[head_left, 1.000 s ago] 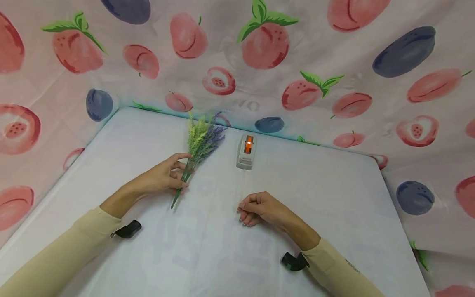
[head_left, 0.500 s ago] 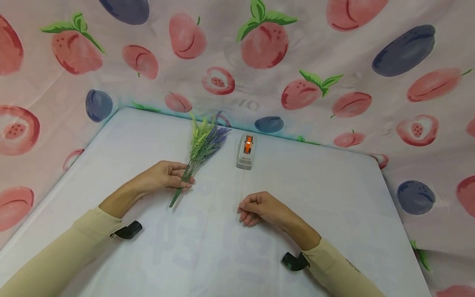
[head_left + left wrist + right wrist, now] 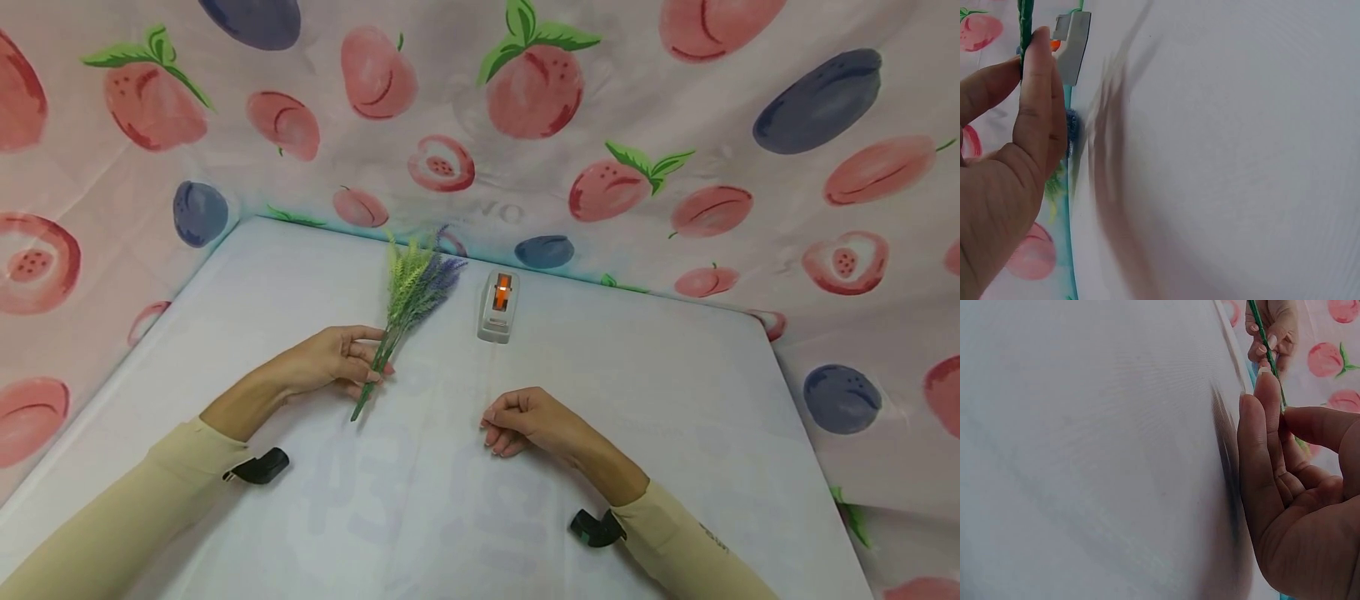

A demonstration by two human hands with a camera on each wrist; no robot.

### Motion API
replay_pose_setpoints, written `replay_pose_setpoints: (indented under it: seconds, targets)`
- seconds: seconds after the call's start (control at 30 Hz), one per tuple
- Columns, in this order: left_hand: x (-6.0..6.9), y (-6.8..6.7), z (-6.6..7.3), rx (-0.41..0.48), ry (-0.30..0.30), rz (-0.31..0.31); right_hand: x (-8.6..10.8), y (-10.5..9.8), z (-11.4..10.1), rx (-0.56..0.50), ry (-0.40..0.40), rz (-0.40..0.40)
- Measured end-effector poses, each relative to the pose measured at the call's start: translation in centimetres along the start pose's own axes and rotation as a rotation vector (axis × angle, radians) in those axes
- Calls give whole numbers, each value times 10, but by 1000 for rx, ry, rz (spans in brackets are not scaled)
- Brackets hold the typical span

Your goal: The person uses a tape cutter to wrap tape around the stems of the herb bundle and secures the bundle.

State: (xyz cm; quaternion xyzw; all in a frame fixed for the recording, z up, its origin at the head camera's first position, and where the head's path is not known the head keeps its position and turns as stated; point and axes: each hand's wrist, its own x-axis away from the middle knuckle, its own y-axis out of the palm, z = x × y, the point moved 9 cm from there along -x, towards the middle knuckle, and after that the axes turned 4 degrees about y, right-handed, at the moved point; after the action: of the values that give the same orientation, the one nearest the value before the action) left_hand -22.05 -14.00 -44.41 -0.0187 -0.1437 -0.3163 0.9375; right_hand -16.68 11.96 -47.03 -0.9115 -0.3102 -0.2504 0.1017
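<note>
My left hand (image 3: 337, 360) pinches the green stems of a bunch of artificial lavender (image 3: 418, 283), with yellow-green and purple sprigs fanning toward the back of the table. The stem ends point toward me. In the left wrist view the thumb and fingers close on a green stem (image 3: 1025, 25). My right hand (image 3: 528, 422) hovers near the table's middle with its fingers loosely bent and nothing held. In the right wrist view, the stem (image 3: 1266, 347) in the left hand (image 3: 1279, 328) passes behind my right fingers. Beyond my right hand stands a small grey device (image 3: 497, 307) with an orange part.
A white-covered table (image 3: 660, 400) spreads beneath both hands. Curtains (image 3: 480, 108) printed with peaches and plums rise at the back and sides. A black wrist camera (image 3: 260, 466) hangs under the left sleeve, another black camera (image 3: 595, 528) under the right.
The left hand's fingers have shifted on the stems, its index finger lower than before, and the lavender bunch has moved slightly right. The right hand and grey device have stayed put.
</note>
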Motion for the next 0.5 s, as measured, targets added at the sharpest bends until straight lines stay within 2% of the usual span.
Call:
replay_pose_setpoints:
  seconds: [0.5]
  targets:
    - [2, 0, 6, -38, 44, -5, 1, 0, 0, -4, 5, 1]
